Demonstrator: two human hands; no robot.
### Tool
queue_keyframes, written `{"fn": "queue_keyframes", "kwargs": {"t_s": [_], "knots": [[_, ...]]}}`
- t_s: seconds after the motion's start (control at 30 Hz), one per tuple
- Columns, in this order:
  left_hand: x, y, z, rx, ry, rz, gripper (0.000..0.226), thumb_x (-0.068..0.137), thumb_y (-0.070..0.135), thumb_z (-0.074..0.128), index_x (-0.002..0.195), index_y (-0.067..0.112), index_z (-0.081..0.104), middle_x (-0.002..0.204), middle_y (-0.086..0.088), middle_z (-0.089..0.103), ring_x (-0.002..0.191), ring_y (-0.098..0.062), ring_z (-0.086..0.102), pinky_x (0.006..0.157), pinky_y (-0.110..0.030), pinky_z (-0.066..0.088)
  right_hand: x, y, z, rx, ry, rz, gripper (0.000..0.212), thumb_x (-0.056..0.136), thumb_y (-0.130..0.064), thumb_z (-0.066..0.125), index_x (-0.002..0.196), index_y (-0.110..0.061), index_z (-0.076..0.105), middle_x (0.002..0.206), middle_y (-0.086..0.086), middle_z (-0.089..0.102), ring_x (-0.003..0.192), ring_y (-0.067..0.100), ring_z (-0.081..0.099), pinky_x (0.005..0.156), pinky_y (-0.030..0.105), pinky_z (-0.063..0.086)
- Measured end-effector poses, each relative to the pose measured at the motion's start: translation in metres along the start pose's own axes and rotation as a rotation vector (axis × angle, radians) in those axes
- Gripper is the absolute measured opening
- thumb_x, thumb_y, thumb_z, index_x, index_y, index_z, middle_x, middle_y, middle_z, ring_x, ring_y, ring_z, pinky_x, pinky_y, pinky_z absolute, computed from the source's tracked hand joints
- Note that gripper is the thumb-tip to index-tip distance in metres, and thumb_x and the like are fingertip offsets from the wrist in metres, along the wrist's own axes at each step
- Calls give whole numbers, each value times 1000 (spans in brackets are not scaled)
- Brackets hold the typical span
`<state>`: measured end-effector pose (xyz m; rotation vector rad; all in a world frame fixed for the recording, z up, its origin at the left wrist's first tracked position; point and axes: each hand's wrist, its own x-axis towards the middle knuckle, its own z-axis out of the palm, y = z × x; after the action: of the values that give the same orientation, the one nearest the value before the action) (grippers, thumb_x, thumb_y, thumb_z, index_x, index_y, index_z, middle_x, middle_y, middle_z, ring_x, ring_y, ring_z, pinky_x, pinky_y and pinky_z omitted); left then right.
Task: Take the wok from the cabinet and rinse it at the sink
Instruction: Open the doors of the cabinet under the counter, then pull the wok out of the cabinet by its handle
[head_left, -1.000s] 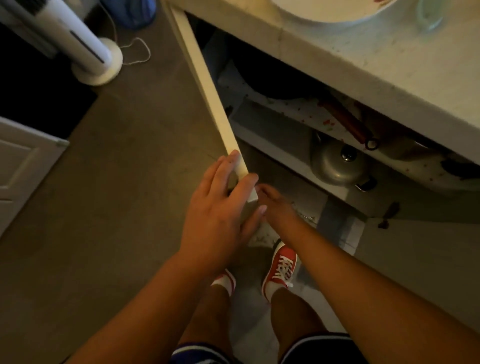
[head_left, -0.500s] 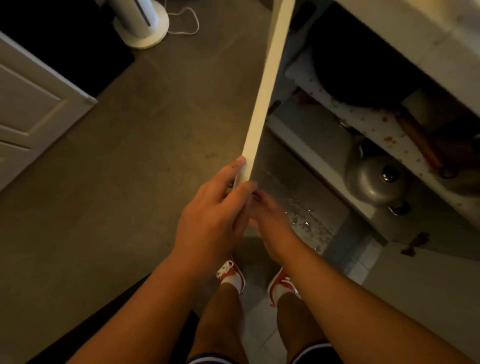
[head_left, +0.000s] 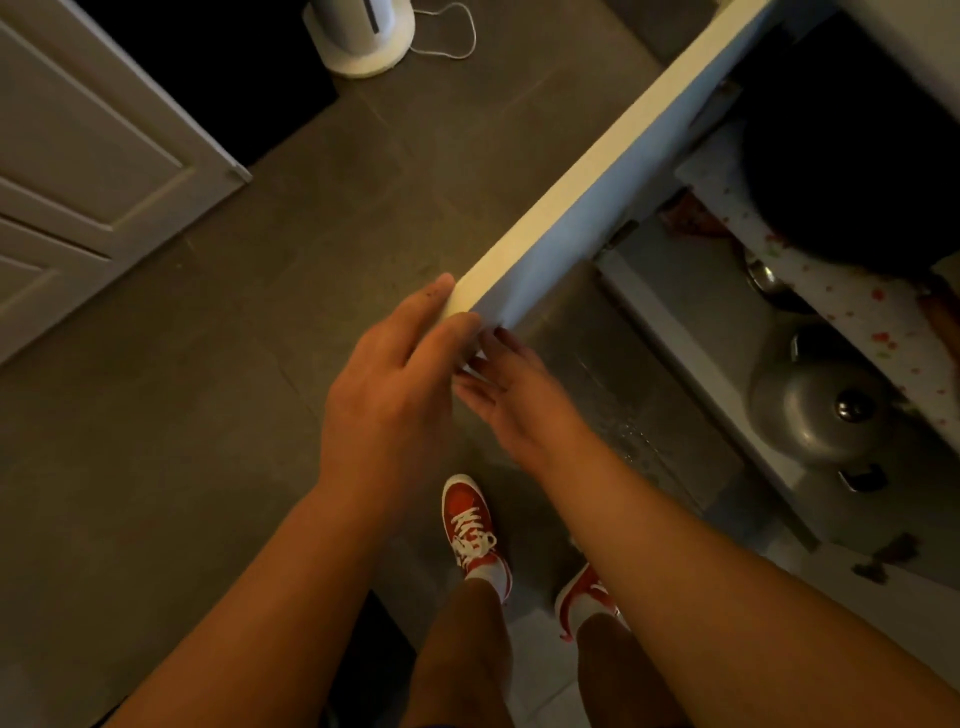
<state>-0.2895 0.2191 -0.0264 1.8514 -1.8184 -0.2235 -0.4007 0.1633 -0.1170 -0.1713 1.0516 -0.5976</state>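
Here the left hand (head_left: 387, 395) lays straight fingers against the end of the open cabinet door (head_left: 587, 192). The right hand (head_left: 511, 400), fingers loose, touches its inner side. The dark wok (head_left: 857, 171) sits on the upper shelf (head_left: 857, 306), far right.

Matt cab. door (head_left: 561, 213), dull metal lid (head_left: 800, 421) w/ glossy knob (head_left: 852, 410), matt blk wok (head_left: 857, 171)

1. We look down on a dim grey tiled floor (head_left: 156, 415).
2. At the top stands a white appliance base (head_left: 363, 39), its cord (head_left: 447, 31) looped beside it.
3. A white panelled door (head_left: 93, 156) fills the left.
4. Red lace-up sneakers (head_left: 470, 519) stand below.
5. At right, a grey lidded pot (head_left: 815, 415) sits beneath a red-speckled liner (head_left: 857, 306).
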Motion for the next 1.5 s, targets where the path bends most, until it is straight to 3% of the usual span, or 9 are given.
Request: {"fn": "queue_keyframes", "kwargs": {"t_s": [0.17, 0.33, 0.47, 0.87, 1.1, 1.23, 1.3, 1.4, 1.5], "knots": [[18, -15, -1, 49, 28, -113, 32, 92, 11, 53, 123, 4, 62, 145, -20, 49, 129, -36, 47, 102, -32, 36, 20, -9, 36, 69, -14, -15, 45, 101, -16, 54, 145, -13, 45, 144, 20, 53, 132, 34, 51, 114, 50, 38], [29, -25, -1, 122, -41, -153, 33, 88, 16, 68, 119, 7, 62, 157, -21, 29, 144, -40, 25, 112, -50, 33, 40, -12, 60, 154, -22, 16, 46, 102, -17, 52, 145, -7, 45, 148, 23, 50, 136, 37, 47, 116, 51, 34], [39, -35, -4, 162, -63, -156, 33, 89, 21, 68, 118, 8, 63, 160, -21, 20, 147, -40, 15, 115, -52, 26, 61, -13, 78, 202, 4, 14, 47, 100, -17, 53, 145, -3, 46, 149, 22, 49, 139, 35, 44, 119, 50, 30], [43, -48, 4, 170, -38, -130, 27, 88, 24, 67, 112, 11, 63, 160, -23, 19, 148, -38, 14, 115, -50, 28, 66, -14, 70, 172, -7, -11, 46, 102, -19, 52, 144, -3, 46, 147, 24, 50, 136, 35, 48, 117, 47, 34], [-3, 0, 39, -7, 101, -409, 45, 88, 24, 67, 128, 12, 52, 160, -18, 12, 145, -30, 24, 111, -45, 35, 14, -31, -10, -66, 81, -56, 43, 98, -11, 57, 140, -5, 47, 121, 19, 62, 110, 29, 62, 95, 40, 52], [-19, 35, 80, -162, -207, -461, 19, 89, 29, 62, 106, 20, 63, 108, -2, 67, 102, -18, 63, 79, -20, 43, -19, -48, -77, -206, 188, -92, 21, 96, -10, 61, 117, -12, 61, 118, 16, 65, 103, 25, 66, 75, 29, 56], [-21, 54, 108, -232, -359, -475, 9, 89, 29, 63, 94, 22, 65, 81, 10, 68, 79, -12, 66, 64, -22, 43, -36, -63, -111, -316, 275, -155, 12, 95, -9, 63, 103, -17, 63, 108, 14, 68, 93, 22, 67, 71, 28, 56], [-16, 87, 155, -307, -507, -502, 6, 89, 28, 65, 89, 22, 64, 67, 17, 58, 66, -6, 60, 53, -11, 37, -68, -89, -164, -646, 469, -303, 17, 91, -17, 69, 107, -20, 64, 95, -2, 72, 88, 11, 68, 80, 31, 57], [-6, 124, 200, -385, -614, -513, 6, 90, 27, 63, 91, 21, 65, 72, 10, 63, 70, -11, 63, 56, -15, 40, -103, -118, -213, -1057, 648, -476, 38, 90, -34, 68, 126, -26, 59, 117, -9, 64, 106, 4, 59, 86, 23, 50]]}}
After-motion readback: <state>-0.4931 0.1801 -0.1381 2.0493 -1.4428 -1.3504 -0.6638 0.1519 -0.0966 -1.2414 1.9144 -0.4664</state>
